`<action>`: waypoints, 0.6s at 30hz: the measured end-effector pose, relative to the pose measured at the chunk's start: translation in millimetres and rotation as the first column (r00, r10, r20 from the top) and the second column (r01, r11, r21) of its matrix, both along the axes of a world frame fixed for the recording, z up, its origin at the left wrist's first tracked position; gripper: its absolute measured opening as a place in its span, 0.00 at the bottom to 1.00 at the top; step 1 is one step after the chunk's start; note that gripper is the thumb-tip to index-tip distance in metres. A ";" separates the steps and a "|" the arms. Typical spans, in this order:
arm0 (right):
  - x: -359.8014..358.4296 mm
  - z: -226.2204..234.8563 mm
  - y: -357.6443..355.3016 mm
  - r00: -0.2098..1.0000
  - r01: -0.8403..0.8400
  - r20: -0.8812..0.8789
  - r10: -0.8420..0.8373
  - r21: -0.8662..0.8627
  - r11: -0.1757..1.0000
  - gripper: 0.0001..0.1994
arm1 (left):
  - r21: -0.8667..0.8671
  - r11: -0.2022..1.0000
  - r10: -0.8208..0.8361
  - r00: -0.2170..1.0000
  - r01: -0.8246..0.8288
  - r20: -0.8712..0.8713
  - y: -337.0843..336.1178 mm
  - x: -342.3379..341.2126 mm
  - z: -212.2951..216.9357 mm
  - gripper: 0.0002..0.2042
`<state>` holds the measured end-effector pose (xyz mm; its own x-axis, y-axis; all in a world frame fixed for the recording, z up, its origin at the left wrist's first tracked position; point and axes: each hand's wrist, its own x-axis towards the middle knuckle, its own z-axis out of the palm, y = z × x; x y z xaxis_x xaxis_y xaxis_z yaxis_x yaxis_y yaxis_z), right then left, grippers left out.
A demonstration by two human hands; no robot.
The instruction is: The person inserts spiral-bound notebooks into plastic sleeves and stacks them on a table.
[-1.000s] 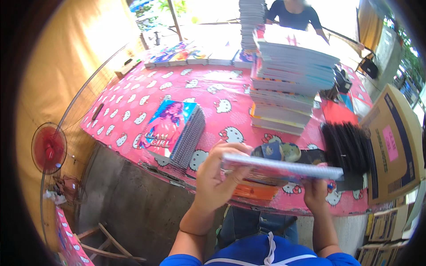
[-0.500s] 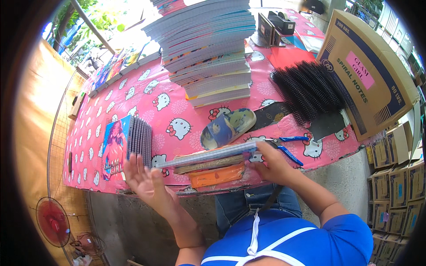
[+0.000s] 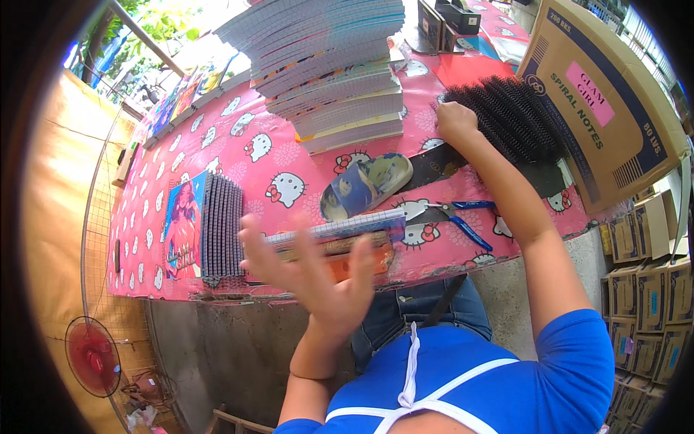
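My right hand (image 3: 457,124) is at the left end of a pile of black spiral binding coils (image 3: 506,119). Its fingers are curled closed, and whatever is between them is hidden. My left hand (image 3: 311,271) is raised with spread fingers near the table's front edge, holding nothing. Behind it, a stack of squared paper (image 3: 340,228) lies on a wooden block (image 3: 347,244), with an orange block (image 3: 372,259) in front. Just beyond lies a blue patterned slipper (image 3: 369,184). Blue-handled pliers (image 3: 466,226) rest to the right of the paper.
A tall pile of paper blocks (image 3: 332,79) rises at the back of the pink table (image 3: 253,188). Coil-bound notebooks (image 3: 220,224) stand at the left. A large carton (image 3: 607,108) is at the right, and stacked cartons (image 3: 650,304) are below. A red fan (image 3: 94,358) is at lower left.
My right hand has left the paper stack and moved up and away to the coil pile. My left hand has moved right, in front of the paper, with its fingers spread.
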<state>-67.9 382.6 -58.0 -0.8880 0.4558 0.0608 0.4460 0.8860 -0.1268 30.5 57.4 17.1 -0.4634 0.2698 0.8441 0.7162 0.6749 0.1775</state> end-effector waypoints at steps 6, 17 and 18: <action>50.5 24.9 -33.8 0.556 -0.636 -0.731 0.396 -0.067 0.769 0.11 | -0.348 0.926 -0.022 0.942 0.146 0.335 8.0 -4.8 0.0 0.26; 139.6 78.9 -107.5 0.536 -0.756 -0.785 0.311 -0.282 0.590 0.12 | 0.100 0.960 -0.281 0.908 0.263 0.310 14.0 -6.0 -0.6 0.07; 140.3 79.9 -108.7 0.544 -0.774 -0.774 0.323 -0.315 0.549 0.12 | 0.097 0.959 -0.283 0.911 0.266 0.301 13.4 -6.2 -1.7 0.07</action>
<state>72.4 273.8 22.0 -0.8166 0.0103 0.5771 -0.4841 0.5326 -0.6943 24.3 70.7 15.4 -0.6172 0.3828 0.6874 0.7756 0.4428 0.4498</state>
